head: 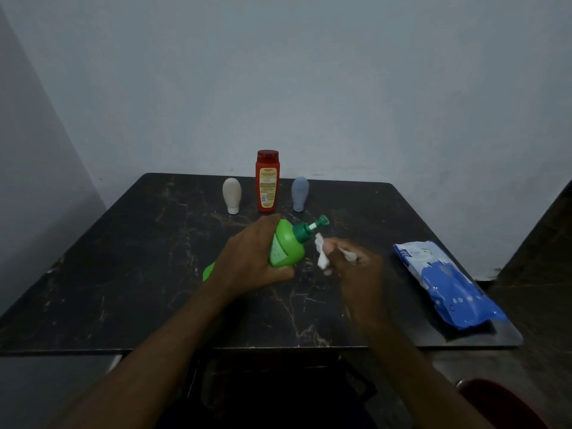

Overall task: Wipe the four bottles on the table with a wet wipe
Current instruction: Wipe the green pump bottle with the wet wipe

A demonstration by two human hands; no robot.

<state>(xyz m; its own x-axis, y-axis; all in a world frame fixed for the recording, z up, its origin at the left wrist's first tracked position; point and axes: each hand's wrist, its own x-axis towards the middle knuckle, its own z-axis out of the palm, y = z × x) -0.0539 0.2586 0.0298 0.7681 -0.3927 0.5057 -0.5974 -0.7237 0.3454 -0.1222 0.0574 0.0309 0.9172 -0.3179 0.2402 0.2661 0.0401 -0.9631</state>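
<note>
The left hand point(247, 258) grips the tilted green pump bottle point(283, 246) above the desk point(123, 274), while the right hand point(356, 270) pinches a crumpled wet wipe point(322, 253) just right of it. Three more bottles point(267, 181) stand upright at the far edge.

Dark marbled table point(123, 274), pale grey wall point(309, 72), red object point(501, 400) at lower right corner
</note>
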